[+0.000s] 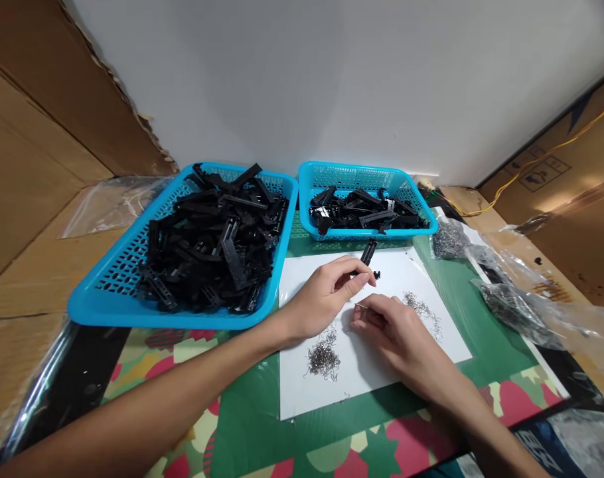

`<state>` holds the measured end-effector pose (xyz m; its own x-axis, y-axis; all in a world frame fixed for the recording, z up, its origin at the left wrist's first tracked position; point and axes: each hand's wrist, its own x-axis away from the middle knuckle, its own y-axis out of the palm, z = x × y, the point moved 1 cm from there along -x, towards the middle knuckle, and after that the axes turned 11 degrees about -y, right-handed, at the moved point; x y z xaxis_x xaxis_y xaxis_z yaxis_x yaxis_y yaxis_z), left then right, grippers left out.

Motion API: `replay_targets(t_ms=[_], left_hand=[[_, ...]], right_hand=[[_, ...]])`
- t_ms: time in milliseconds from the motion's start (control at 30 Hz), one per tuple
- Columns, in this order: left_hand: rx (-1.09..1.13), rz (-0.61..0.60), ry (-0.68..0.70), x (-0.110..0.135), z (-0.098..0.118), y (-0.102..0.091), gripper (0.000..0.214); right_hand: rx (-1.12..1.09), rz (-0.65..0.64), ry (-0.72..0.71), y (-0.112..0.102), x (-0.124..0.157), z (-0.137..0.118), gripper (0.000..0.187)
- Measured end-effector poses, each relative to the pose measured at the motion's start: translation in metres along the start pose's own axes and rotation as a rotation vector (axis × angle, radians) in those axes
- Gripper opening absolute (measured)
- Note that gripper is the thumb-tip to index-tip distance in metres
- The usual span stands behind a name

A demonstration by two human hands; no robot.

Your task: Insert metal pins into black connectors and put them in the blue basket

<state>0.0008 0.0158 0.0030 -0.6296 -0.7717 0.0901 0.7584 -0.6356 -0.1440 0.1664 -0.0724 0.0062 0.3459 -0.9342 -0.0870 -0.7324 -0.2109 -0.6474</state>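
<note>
My left hand (334, 292) is closed around a black plastic part (368, 252), whose upper end sticks out past the fingers. Just below and to the right, my right hand (384, 325) pinches a thin, light-coloured metal piece (362, 306); most of it is hidden by the fingers. Both hands are over a white sheet (297, 398). On that sheet lie a dense pile of tiny bent wire pieces (324, 358), left of my right hand, and a looser scatter of similar wire pieces (426, 312) beyond it.
A large blue basket (182, 320) heaped with black plastic parts stands on the left. Behind the sheet is a smaller blue basket (372, 234) of similar parts. Clear bags of small metal pieces (511, 309) lie right. A white wall (282, 79) closes the back; cardboard (575, 192) stands right.
</note>
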Motion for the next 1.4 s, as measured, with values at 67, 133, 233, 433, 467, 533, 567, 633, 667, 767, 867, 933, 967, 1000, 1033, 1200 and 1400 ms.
replay_targets(t_ms=[67, 133, 233, 433, 467, 533, 567, 633, 667, 767, 867, 933, 967, 1000, 1033, 1200, 1400], left_hand=[[-0.005, 0.004, -0.010, 0.000, 0.000, 0.001, 0.030], [-0.006, 0.014, -0.006, 0.000, 0.000, 0.001, 0.029], [-0.013, 0.024, 0.012, 0.000, 0.001, 0.001, 0.029], [-0.075, 0.012, 0.014, 0.001, 0.004, 0.000, 0.031], [-0.082, -0.001, 0.013, 0.001, 0.005, 0.000, 0.031], [-0.097, -0.048, 0.018, 0.002, 0.006, 0.000, 0.032], [-0.103, -0.079, 0.024, 0.003, 0.006, 0.001, 0.032], [-0.102, -0.130, 0.041, 0.004, 0.007, 0.001, 0.032], [-0.093, -0.145, 0.046, 0.004, 0.007, 0.001, 0.032], [-0.024, -0.153, 0.030, 0.004, 0.007, 0.000, 0.033], [0.076, -0.151, -0.009, 0.004, 0.005, -0.001, 0.034], [0.141, -0.149, -0.032, 0.004, 0.003, -0.001, 0.035], [0.166, -0.147, -0.040, 0.004, 0.002, -0.001, 0.035], [0.182, -0.144, -0.046, 0.004, 0.001, 0.000, 0.036], [0.187, -0.140, -0.049, 0.004, 0.000, 0.000, 0.036], [0.144, -0.122, -0.065, 0.003, -0.001, 0.000, 0.041], [0.134, -0.137, -0.059, 0.004, 0.001, -0.002, 0.041]], right_hand=[[0.014, -0.017, -0.031, 0.001, -0.003, 0.001, 0.007], [0.057, -0.033, -0.080, 0.004, -0.005, 0.001, 0.007], [0.114, -0.049, -0.111, 0.008, -0.007, 0.001, 0.013], [-0.167, 0.099, -0.015, -0.008, -0.001, -0.001, 0.014], [-0.209, 0.181, 0.002, -0.013, 0.000, 0.000, 0.015], [-0.226, 0.338, 0.012, -0.019, 0.001, 0.001, 0.015], [-0.206, 0.394, 0.002, -0.020, 0.001, 0.002, 0.014], [-0.137, 0.444, -0.034, -0.020, 0.000, 0.001, 0.011], [-0.098, 0.453, -0.053, -0.019, -0.002, 0.000, 0.010], [-0.011, 0.496, -0.098, -0.015, -0.007, -0.005, 0.008], [0.087, 0.548, -0.162, -0.012, -0.012, -0.011, 0.008], [0.202, 0.561, -0.232, -0.011, -0.014, -0.013, 0.010], [0.273, 0.561, -0.273, -0.011, -0.015, -0.013, 0.011], [0.350, 0.555, -0.318, -0.011, -0.015, -0.013, 0.013], [0.432, 0.547, -0.364, -0.012, -0.015, -0.013, 0.014], [0.783, 0.437, -0.580, -0.019, -0.013, -0.014, 0.015], [0.962, 0.319, -0.784, -0.027, -0.013, -0.013, 0.021]])
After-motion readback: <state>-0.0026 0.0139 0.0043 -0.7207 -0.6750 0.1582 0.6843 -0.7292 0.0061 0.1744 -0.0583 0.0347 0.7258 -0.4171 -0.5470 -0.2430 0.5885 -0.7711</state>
